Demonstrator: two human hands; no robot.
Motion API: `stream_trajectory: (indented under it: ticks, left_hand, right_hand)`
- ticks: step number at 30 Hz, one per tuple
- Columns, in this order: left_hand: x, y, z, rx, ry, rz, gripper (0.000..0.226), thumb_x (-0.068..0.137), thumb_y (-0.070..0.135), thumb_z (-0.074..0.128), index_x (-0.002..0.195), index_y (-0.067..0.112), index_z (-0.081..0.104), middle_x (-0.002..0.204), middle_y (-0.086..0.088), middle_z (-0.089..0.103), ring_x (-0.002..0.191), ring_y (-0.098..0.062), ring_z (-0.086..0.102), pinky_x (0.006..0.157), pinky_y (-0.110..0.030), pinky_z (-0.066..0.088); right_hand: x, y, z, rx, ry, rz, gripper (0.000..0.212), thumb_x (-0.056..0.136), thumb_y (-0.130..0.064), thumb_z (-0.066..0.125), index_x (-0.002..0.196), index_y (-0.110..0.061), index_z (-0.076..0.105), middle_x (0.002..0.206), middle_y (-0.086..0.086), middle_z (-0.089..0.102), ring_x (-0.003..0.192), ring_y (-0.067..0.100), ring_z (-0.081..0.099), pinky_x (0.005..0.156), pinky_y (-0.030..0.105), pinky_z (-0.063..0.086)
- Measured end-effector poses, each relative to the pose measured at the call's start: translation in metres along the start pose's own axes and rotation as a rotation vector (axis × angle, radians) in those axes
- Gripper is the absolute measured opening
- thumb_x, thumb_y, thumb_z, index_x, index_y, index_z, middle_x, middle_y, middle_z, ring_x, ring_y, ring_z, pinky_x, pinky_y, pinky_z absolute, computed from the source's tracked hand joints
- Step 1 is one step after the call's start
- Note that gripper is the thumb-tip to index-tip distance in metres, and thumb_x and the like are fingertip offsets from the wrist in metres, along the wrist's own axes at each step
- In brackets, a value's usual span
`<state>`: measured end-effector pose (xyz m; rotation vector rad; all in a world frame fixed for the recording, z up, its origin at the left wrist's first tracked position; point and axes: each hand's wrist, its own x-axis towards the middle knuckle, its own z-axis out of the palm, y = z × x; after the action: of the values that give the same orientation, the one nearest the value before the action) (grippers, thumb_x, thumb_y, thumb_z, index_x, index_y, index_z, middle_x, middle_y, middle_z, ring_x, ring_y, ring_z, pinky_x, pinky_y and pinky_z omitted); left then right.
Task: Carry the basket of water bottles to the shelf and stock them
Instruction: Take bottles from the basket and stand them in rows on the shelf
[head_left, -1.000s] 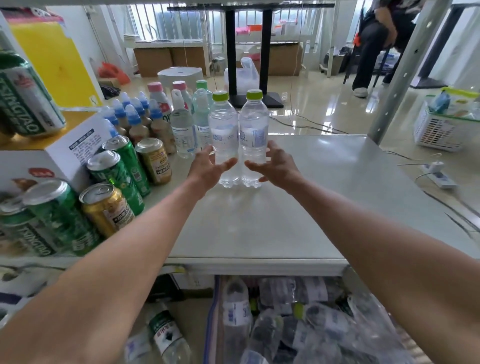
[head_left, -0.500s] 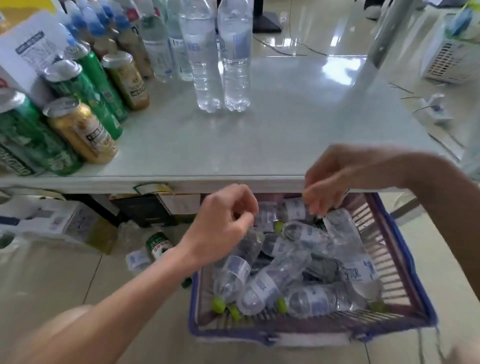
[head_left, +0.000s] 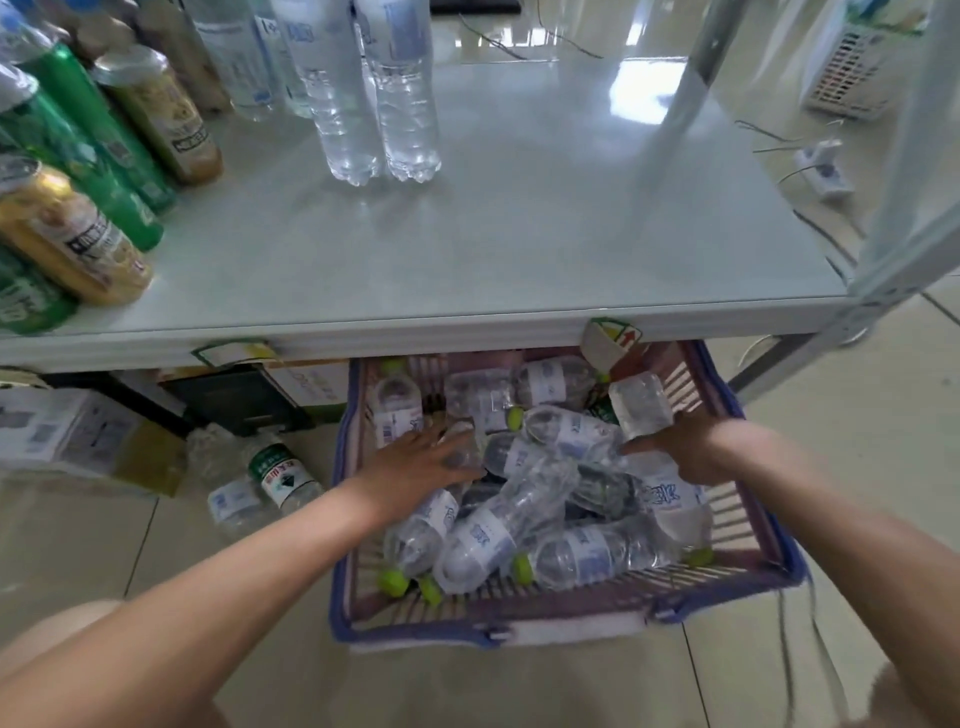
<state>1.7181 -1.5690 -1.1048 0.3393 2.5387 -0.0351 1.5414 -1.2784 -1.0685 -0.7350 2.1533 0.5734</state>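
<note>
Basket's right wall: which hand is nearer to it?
Right. The right hand is among the bottles close to the basket's right wall; the left hand is across the basket, near the left wall.

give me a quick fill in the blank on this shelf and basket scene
1. The basket sits on the ____, partly under the shelf.
2. The bottles in the basket have ____ caps.
3. Two clear water bottles stand ____ on the shelf.
4. Both the left hand and right hand reach into the ____.

Missing words: floor; green; upright; basket
</note>
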Motion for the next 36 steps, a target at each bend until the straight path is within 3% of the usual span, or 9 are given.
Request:
stream_trajectory:
  ticks: [2, 5, 11, 15, 18, 21, 25, 30, 36]
  left_hand:
    - [0.002, -0.003, 0.003, 0.028, 0.008, 0.059, 0.095, 0.091, -0.017, 0.048, 0.158, 0.044, 0.021, 0.169, 0.005, -0.009, 0.156, -0.028, -0.01, 0.124, -0.049, 0.011]
    - [0.003, -0.018, 0.005, -0.004, 0.051, 0.177, 0.093, 0.083, -0.019, 0.056, 0.152, 0.04, 0.037, 0.169, 0.008, 0.008, 0.157, -0.022, 0.002, 0.125, -0.05, 0.016]
    - [0.015, -0.015, 0.009, -0.234, 0.037, 0.318, 0.072, 0.073, 0.028, 0.08, 0.139, 0.028, 0.052, 0.144, 0.009, 0.049, 0.132, -0.012, 0.046, 0.111, -0.034, 0.04]
    - [0.02, -0.003, 0.002, -0.45, -0.002, 0.215, 0.077, 0.079, 0.051, 0.078, 0.144, 0.022, 0.047, 0.14, 0.004, 0.05, 0.126, -0.014, 0.051, 0.104, -0.031, 0.045]
    - [0.021, 0.005, -0.003, -0.487, -0.002, 0.147, 0.079, 0.083, 0.053, 0.075, 0.148, 0.019, 0.044, 0.143, 0.0, 0.05, 0.125, -0.015, 0.052, 0.106, -0.033, 0.046]
    - [0.024, 0.005, -0.002, -0.528, 0.026, 0.117, 0.077, 0.08, 0.051, 0.079, 0.145, 0.021, 0.049, 0.14, 0.001, 0.055, 0.122, -0.014, 0.055, 0.105, -0.033, 0.047]
    - [0.021, -0.003, -0.007, -0.623, 0.103, 0.085, 0.069, 0.074, 0.053, 0.082, 0.132, 0.025, 0.059, 0.125, 0.008, 0.061, 0.111, -0.009, 0.061, 0.097, -0.039, 0.052]
    - [0.007, -0.013, -0.026, -0.809, 0.207, 0.036, 0.069, 0.066, 0.056, 0.086, 0.127, 0.029, 0.065, 0.125, 0.017, 0.065, 0.113, -0.002, 0.063, 0.1, -0.036, 0.052]
    - [-0.025, -0.02, -0.054, -0.856, 0.294, 0.029, 0.055, 0.071, 0.049, 0.084, 0.12, 0.03, 0.068, 0.114, 0.019, 0.071, 0.103, 0.001, 0.067, 0.094, -0.032, 0.055]
  right_hand:
    - [0.01, -0.004, 0.013, -0.013, 0.011, -0.003, 0.08, 0.097, 0.004, 0.045, 0.148, -0.057, 0.033, 0.156, 0.011, 0.04, 0.115, 0.023, 0.062, 0.065, 0.026, 0.048]
    - [0.011, -0.002, 0.012, 0.071, 0.078, 0.0, 0.072, 0.095, 0.002, 0.051, 0.142, -0.051, 0.041, 0.143, 0.01, 0.048, 0.105, 0.024, 0.063, 0.061, 0.024, 0.047]
    - [0.001, 0.01, 0.008, 0.17, 0.108, -0.09, 0.071, 0.086, -0.016, 0.072, 0.142, -0.049, 0.043, 0.135, 0.0, 0.066, 0.116, 0.021, 0.065, 0.093, 0.035, 0.057]
    - [-0.004, -0.003, 0.02, -0.071, 0.354, -0.07, 0.062, 0.098, -0.028, 0.061, 0.149, -0.049, 0.034, 0.12, 0.002, 0.072, 0.103, 0.024, 0.073, 0.076, 0.035, 0.057]
    - [0.008, -0.009, 0.038, -0.092, 0.575, 0.029, 0.071, 0.101, -0.021, 0.059, 0.154, -0.054, 0.026, 0.116, 0.006, 0.068, 0.089, 0.024, 0.076, 0.059, 0.032, 0.051]
    - [0.02, -0.006, 0.048, -0.109, 0.618, 0.068, 0.086, 0.086, -0.013, 0.077, 0.15, -0.054, 0.035, 0.127, 0.021, 0.056, 0.098, 0.036, 0.07, 0.063, 0.037, 0.059]
    - [0.014, -0.003, 0.039, -0.096, 0.573, 0.086, 0.1, 0.065, -0.046, 0.092, 0.151, -0.049, 0.04, 0.142, 0.03, 0.043, 0.119, 0.048, 0.054, 0.093, 0.051, 0.054]
    - [-0.02, -0.014, 0.005, 0.197, 0.489, -0.153, 0.082, 0.071, -0.066, 0.077, 0.145, -0.048, 0.045, 0.152, -0.006, 0.033, 0.144, 0.026, 0.035, 0.109, 0.043, 0.046]
    - [-0.047, -0.017, -0.007, 0.574, 0.68, -0.479, 0.042, 0.068, -0.052, 0.088, 0.104, -0.037, 0.074, 0.113, -0.019, 0.066, 0.098, 0.004, 0.067, 0.084, 0.024, 0.055]
